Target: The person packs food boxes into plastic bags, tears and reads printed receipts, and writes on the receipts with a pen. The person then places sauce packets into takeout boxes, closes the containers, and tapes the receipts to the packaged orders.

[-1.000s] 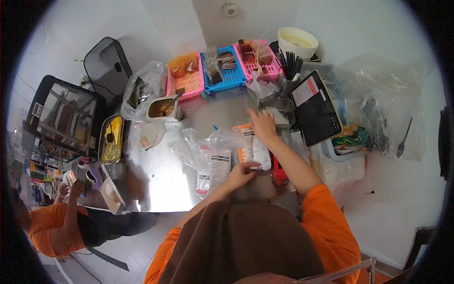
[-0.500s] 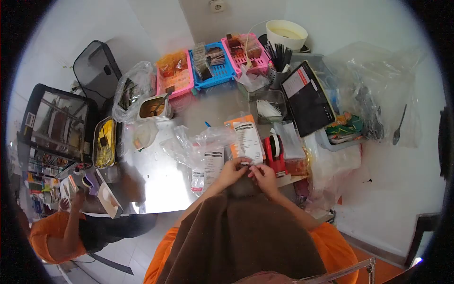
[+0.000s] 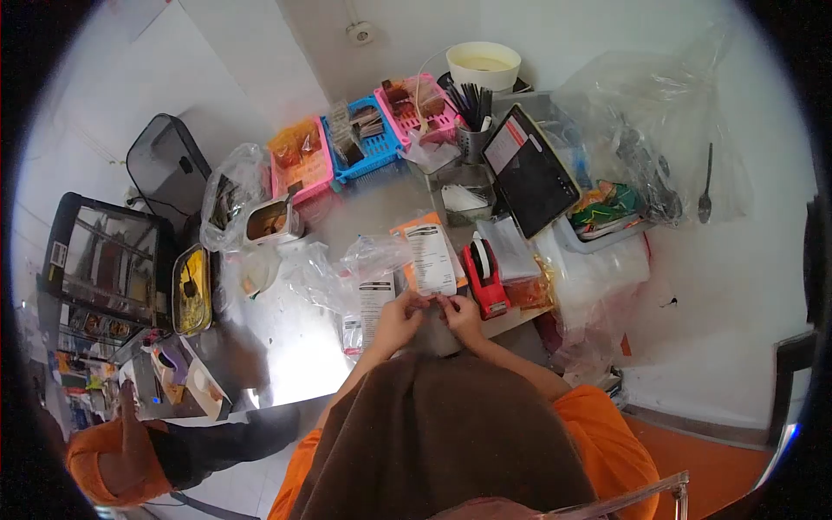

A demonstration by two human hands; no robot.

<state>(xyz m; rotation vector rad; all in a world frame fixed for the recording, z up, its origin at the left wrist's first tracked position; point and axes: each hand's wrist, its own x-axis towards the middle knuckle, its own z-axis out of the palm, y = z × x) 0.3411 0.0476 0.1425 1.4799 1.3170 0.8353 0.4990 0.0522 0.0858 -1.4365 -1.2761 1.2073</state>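
A printed white receipt lies over an orange packet near the middle of the table. At the receipt's lower edge my left hand and my right hand come close together, each with its fingers pinched on the paper's bottom end. A second receipt and clear plastic bags are left of my left hand. The red tape dispenser stands just beyond my right hand, to its right.
Pink and blue baskets line the back. A tablet leans at the right beside a pen cup. Metal trays are on the left. A co-worker in orange is at the lower left.
My right hand has come down from the top of the receipt to its lower edge, beside my left hand. The view has shifted, and the table items sit further left in it.
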